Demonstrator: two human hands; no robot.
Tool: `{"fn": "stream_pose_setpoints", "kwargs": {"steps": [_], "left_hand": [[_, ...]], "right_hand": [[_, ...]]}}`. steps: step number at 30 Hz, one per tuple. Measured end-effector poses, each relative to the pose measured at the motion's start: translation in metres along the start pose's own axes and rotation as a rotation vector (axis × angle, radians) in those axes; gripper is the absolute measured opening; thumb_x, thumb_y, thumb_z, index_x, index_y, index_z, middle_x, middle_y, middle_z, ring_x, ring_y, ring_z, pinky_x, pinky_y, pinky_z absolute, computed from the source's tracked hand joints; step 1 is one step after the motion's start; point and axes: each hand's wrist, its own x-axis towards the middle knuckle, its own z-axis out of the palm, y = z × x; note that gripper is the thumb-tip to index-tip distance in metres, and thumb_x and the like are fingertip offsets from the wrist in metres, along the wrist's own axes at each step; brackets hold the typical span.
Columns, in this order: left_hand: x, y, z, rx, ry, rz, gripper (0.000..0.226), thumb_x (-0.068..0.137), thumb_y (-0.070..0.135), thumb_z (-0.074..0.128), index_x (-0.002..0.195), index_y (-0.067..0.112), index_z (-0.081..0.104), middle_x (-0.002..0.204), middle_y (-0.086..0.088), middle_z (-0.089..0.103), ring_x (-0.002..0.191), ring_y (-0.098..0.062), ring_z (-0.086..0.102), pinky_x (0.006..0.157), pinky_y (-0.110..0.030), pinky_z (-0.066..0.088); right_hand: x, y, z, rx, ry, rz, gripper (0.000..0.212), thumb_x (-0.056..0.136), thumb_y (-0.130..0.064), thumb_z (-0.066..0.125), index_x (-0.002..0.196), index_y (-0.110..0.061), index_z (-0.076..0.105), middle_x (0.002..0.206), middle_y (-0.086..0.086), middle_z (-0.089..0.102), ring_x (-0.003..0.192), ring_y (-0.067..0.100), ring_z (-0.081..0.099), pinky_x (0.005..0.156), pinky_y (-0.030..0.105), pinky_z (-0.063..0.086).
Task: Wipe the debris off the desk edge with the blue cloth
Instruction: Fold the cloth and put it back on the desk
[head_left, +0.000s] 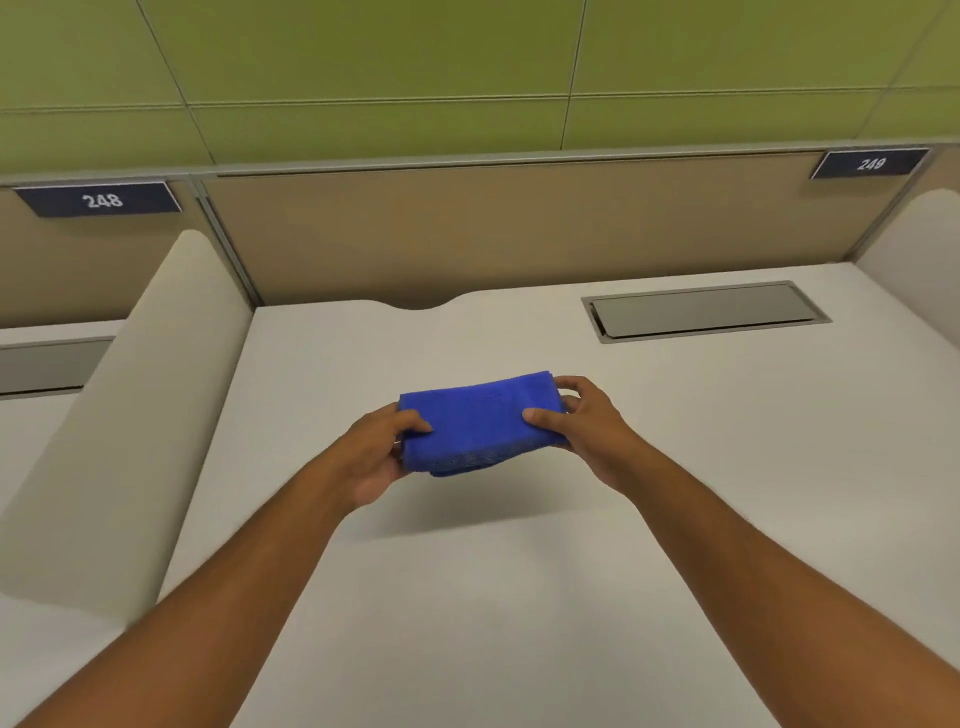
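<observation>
A folded blue cloth (480, 423) was held above the middle of the pale worktop (467, 597), lifted clear of it, with a soft shadow cast on the surface just below and toward the near side. The cloth was gripped at both ends. The left hand (376, 457) was closed on its left end, the thumb laid across the top and the fingers tucked beneath. The right hand (582, 423) was closed on the right end, the thumb pressed on the top face and the fingers curled round the far corner. Both grips were tight on the cloth, neither hand open. Both forearms were bare and were stretched in from the near corners of the view.

A metal flap (704, 310) was set flush into the worktop toward the far right, well apart from the cloth. A shallow curved notch (418, 304) was cut in the far edge. The worktop was closed in by a tan back panel (493, 228) and by rounded pale dividers, one on the left (124, 415) and one on the right (919, 244). Dark plates marked 248 (101, 199) and 249 (870, 163) were fixed to the back panels. A green wall (467, 67) rose behind. No debris could be made out on the worktop.
</observation>
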Motion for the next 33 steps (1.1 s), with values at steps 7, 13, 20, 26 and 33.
{"fn": "stream_pose_setpoints", "kwargs": {"steps": [7, 13, 20, 26, 33], "left_hand": [[0.086, 0.054, 0.086, 0.009, 0.115, 0.152, 0.052, 0.086, -0.004, 0.072, 0.13, 0.022, 0.063, 0.115, -0.012, 0.078, 0.09, -0.025, 0.078, 0.071, -0.035, 0.062], [0.179, 0.095, 0.133, 0.03, 0.253, 0.222, 0.05, 0.091, -0.002, 0.071, 0.132, 0.021, 0.056, 0.112, -0.011, 0.075, 0.095, -0.022, 0.073, 0.063, -0.035, 0.059], [0.296, 0.106, 0.147, 0.139, 0.437, 0.254, 0.045, 0.093, 0.001, 0.071, 0.129, 0.021, 0.055, 0.11, -0.01, 0.075, 0.098, -0.025, 0.074, 0.081, -0.045, 0.064], [0.355, 0.093, 0.144, 0.402, 0.556, 0.33, 0.039, 0.096, 0.005, 0.068, 0.129, 0.023, 0.057, 0.117, -0.004, 0.07, 0.099, -0.023, 0.07, 0.081, -0.039, 0.059], [0.382, 0.074, 0.134, 0.898, 0.574, 0.546, 0.035, 0.096, 0.005, 0.065, 0.128, 0.018, 0.065, 0.129, -0.004, 0.055, 0.098, -0.023, 0.06, 0.093, -0.034, 0.05]], "right_hand": [[0.09, -0.035, -0.083, -0.184, 0.234, -0.168, 0.042, 0.083, -0.027, 0.089, 0.088, -0.021, 0.048, 0.097, 0.002, 0.061, 0.084, 0.02, 0.062, 0.065, 0.029, 0.05], [0.195, -0.06, -0.127, -0.228, 0.27, -0.251, 0.024, 0.09, -0.017, 0.081, 0.086, -0.019, 0.057, 0.092, -0.004, 0.061, 0.084, 0.016, 0.057, 0.07, 0.027, 0.048], [0.306, -0.052, -0.146, -0.372, 0.283, -0.284, 0.015, 0.095, -0.006, 0.07, 0.098, -0.019, 0.061, 0.101, -0.008, 0.062, 0.097, 0.012, 0.06, 0.072, 0.004, 0.038], [0.353, -0.027, -0.143, -0.424, 0.299, -0.294, 0.02, 0.094, -0.007, 0.072, 0.094, -0.022, 0.059, 0.09, -0.018, 0.059, 0.079, 0.0, 0.058, 0.064, 0.004, 0.041], [0.373, -0.005, -0.141, -0.516, 0.303, -0.307, 0.015, 0.099, -0.013, 0.067, 0.096, -0.023, 0.057, 0.085, -0.012, 0.061, 0.078, 0.006, 0.058, 0.065, 0.013, 0.042]]}}
